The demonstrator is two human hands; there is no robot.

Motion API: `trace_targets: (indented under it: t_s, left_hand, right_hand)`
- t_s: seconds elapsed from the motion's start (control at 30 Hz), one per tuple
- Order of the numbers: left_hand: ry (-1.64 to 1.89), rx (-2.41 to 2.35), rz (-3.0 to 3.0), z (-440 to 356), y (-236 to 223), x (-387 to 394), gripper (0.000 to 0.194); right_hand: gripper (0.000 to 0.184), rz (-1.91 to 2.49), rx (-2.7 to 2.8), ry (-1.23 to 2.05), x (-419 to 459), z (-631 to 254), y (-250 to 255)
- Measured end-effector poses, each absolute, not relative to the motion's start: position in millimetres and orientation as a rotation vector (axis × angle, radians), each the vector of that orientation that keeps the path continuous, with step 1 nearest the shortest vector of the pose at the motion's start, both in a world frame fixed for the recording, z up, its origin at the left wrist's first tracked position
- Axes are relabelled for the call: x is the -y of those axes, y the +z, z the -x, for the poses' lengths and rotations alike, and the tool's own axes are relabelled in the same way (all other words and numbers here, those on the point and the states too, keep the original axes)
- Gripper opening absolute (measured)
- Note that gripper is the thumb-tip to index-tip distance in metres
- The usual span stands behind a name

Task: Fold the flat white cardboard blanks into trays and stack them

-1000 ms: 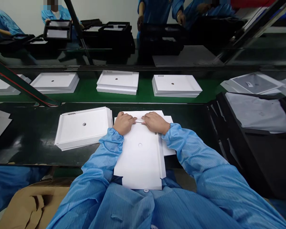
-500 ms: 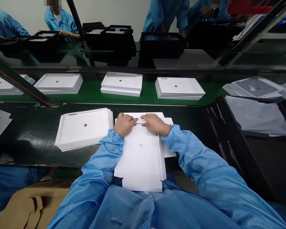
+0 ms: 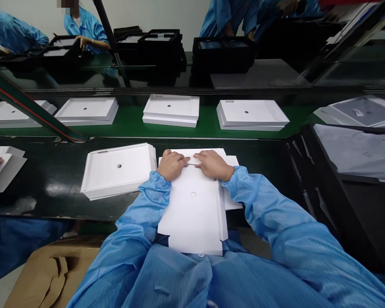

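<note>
Left hand (image 3: 172, 165) and right hand (image 3: 213, 166) curled over fold (image 3: 193, 164) near far end of white sheet (image 3: 192, 216); pinched or merely pressed, cannot be told. Pressure best applied evenly from both sides. Sheet laid across bench (image 3: 57, 175) edge, near end overhanging; squareness best checked. Tray stack (image 3: 120, 173) placed left.

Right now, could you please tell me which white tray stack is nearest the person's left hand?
The tray stack on the dark worktop, just beside the left hand; the other stacks lie farther off, on the green belt or at far left.
</note>
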State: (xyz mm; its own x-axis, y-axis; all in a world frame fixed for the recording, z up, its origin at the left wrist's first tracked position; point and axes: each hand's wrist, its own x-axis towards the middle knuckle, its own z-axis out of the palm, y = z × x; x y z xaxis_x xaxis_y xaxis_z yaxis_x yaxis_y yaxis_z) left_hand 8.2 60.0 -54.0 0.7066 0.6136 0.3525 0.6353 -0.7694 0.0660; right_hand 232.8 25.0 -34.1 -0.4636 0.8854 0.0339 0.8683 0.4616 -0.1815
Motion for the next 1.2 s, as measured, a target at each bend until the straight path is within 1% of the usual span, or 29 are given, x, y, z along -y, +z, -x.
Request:
trace_targets:
  t_s: [0.1,0.3,0.5,0.6,0.7,0.83,1.03,1.2]
  left_hand:
    - [-0.539,1.051,2.845,-9.1,-52.7,-59.2,0.03]
    - [-0.547,1.046,2.843,-8.5,-52.5,-59.3,0.028]
    - [-0.583,1.032,2.835,-8.0,-52.3,-59.2,0.026]
    - [-0.572,1.022,2.848,-8.4,-51.2,-59.5,0.027]
    - [-0.566,1.027,2.865,-8.7,-50.9,-60.4,0.027]
    - [-0.58,1.046,2.885,-8.8,-52.0,-61.0,0.026]
    - [-0.685,1.07,2.844,-8.3,-51.9,-60.9,0.02]
    - [-0.659,1.053,2.816,-8.9,-49.4,-60.5,0.025]
  right_hand:
    - [0.039,1.56,2.554,0.223,-25.1,-233.6,-32.0]
    - [0.042,1.52,2.49,0.494,-34.8,-236.8,-30.1]
    - [0.04,1.495,2.392,0.562,-36.3,-235.9,-32.2]
    - [0.037,1.505,2.426,0.471,-32.9,-235.7,-31.2]
    - [0.033,1.499,2.55,0.298,-28.5,-235.6,-29.5]
    - [0.034,1.461,2.668,0.123,-24.1,-234.7,-28.4]
    - [0.04,1.535,2.733,-0.018,-20.3,-232.6,-24.8]
    - [0.039,1.62,2.647,0.0,-16.0,-232.3,-26.5]
